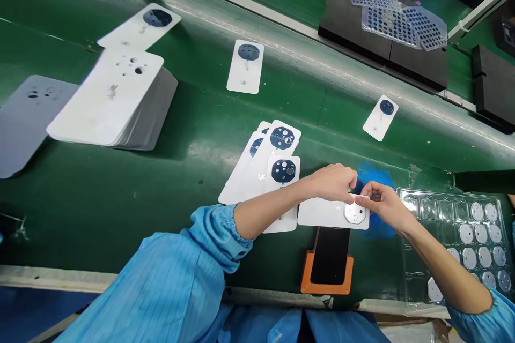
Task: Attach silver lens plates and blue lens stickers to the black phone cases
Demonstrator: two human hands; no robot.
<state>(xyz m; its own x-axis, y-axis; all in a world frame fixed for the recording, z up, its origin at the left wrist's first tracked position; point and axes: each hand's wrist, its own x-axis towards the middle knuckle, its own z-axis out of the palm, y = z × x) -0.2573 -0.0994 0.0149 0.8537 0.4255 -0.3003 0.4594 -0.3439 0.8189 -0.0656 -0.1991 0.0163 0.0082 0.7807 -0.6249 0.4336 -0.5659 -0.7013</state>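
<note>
A white phone back cover [319,213] lies sideways in front of me, with a pale round camera plate [354,214] at its right end. My right hand [382,204] pinches the cover's upper right corner between thumb and fingers. My left hand [337,181] is closed, its fingertips bent down on the upper edge beside the plate; any small piece between them is hidden. Below the cover, a black phone-shaped block [331,257] rests in an orange holder [326,288]. To the left, several white covers with dark camera plates overlap, the nearest cover [284,193] partly behind my left forearm.
A clear tray [416,241] of round plates stands at right, beside a blue patch [378,177]. At left is a tall stack of white covers [112,102]. Single covers [245,67] lie on the green surface farther back. Dark foam blocks [362,37] carry perforated sheets beyond the rail.
</note>
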